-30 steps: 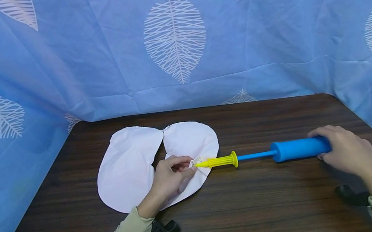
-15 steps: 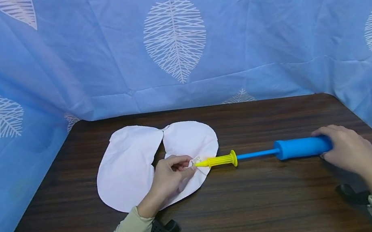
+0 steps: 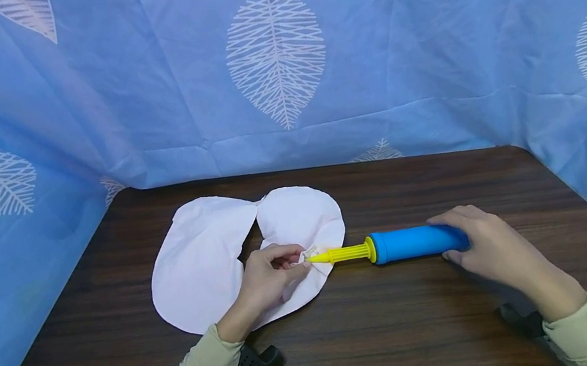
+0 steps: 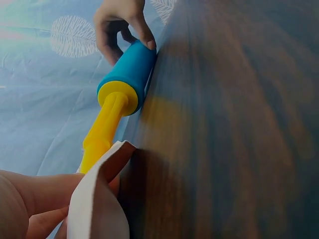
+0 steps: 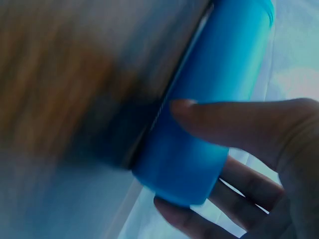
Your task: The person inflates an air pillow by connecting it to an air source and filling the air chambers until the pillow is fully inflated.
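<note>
Right grip (image 3: 491,248) wrapped round the end of the blue cylindrical plastic pump (image 3: 408,243), ribbed yellow plastic nozzle (image 3: 349,253) pointing at the left grip (image 3: 264,285), which pinches the soft white two-lobed sheet (image 3: 196,264) on the dark wood-grain counter (image 3: 410,325); whether the nozzle enters, I can't tell.

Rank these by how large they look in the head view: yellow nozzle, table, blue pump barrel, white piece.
Largest to smallest:
1. table
2. white piece
3. blue pump barrel
4. yellow nozzle
</note>
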{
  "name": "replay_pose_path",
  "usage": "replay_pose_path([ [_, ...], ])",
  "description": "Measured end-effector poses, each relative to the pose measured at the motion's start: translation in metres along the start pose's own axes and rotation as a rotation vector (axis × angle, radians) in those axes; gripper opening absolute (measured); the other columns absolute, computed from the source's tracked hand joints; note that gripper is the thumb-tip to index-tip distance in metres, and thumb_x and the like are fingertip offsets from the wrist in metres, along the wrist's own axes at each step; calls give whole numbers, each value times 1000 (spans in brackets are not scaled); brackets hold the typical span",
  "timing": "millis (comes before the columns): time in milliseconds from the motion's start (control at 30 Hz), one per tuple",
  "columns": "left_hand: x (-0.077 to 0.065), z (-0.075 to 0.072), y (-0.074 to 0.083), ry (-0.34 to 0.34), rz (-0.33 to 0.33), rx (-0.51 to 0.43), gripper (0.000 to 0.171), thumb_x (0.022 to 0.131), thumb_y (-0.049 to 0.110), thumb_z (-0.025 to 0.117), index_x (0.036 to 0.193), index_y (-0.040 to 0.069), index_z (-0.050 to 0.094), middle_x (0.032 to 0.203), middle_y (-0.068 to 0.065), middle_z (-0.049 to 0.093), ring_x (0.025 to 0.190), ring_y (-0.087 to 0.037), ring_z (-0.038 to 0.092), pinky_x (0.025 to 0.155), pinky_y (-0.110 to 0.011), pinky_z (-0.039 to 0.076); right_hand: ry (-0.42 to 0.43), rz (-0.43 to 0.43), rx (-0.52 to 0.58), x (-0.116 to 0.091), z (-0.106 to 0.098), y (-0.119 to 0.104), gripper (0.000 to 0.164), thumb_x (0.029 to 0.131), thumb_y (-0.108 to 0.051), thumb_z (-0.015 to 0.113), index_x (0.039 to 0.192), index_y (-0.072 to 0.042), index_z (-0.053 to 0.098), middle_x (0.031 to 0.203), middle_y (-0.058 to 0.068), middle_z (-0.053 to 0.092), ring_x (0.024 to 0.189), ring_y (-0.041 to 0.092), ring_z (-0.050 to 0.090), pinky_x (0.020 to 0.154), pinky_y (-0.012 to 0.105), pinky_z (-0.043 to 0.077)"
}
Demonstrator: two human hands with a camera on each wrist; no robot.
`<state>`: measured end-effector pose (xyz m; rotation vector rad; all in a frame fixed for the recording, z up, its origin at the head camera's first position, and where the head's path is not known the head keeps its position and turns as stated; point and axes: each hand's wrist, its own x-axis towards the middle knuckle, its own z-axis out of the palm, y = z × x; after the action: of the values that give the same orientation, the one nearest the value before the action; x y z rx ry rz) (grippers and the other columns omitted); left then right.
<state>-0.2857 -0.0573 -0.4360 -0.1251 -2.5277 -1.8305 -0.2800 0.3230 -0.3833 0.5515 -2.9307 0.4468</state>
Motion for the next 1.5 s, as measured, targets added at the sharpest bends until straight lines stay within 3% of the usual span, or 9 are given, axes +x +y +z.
replay_pose_path([
  [167, 1, 1, 0, -7, 5, -4, 24, 85, 5, 88, 109, 4, 84, 92, -8, 77, 79, -15, 60, 71, -21, 50, 25, -10, -56, -1, 5, -6, 60, 83, -6, 90, 139, -9, 70, 138, 22, 66, 128, 47, 61, 94, 69, 54],
  [400, 1, 2, 0, -11, 3, 0, 23, 86, 5, 87, 108, 5, 85, 90, -7, 75, 78, -14, 60, 71, -20, 49, 2, 17, -105, -2, 2, 5, 57, 84, -13, 91, 137, -15, 71, 139, 20, 67, 126, 47, 63, 79, 63, 58],
  [633, 1, 1, -1, 1, 8, -7, 22, 85, 5, 87, 107, 4, 84, 88, -7, 75, 77, -13, 59, 70, -20, 49, -21, 101, -140, -6, -9, 34, 57, 85, -10, 88, 139, -11, 68, 142, 27, 62, 128, 53, 57, 82, 70, 54],
  [1067, 1, 1, -2, -2, 9, -5, 23, 85, 6, 87, 107, 4, 84, 89, -7, 75, 78, -13, 59, 70, -20, 49, 23, 268, -122, -23, -26, 91, 55, 83, -2, 81, 136, -5, 65, 142, 39, 54, 124, 62, 48, 86, 84, 41],
  [1267, 0, 0, 0, 5, -5, -10, 24, 84, 6, 88, 108, 4, 84, 92, -7, 77, 79, -13, 60, 71, -20, 49, 60, 239, -72, -22, -22, 88, 53, 83, 5, 74, 135, 1, 63, 141, 41, 52, 125, 63, 43, 89, 82, 40],
  [1500, 1, -1, 1, 2, -15, -9, 24, 84, 5, 88, 107, 3, 84, 92, -8, 78, 80, -13, 61, 72, -20, 50, 35, 199, -31, -14, -15, 63, 53, 86, 3, 75, 138, 2, 65, 144, 40, 53, 130, 63, 44, 96, 82, 40],
])
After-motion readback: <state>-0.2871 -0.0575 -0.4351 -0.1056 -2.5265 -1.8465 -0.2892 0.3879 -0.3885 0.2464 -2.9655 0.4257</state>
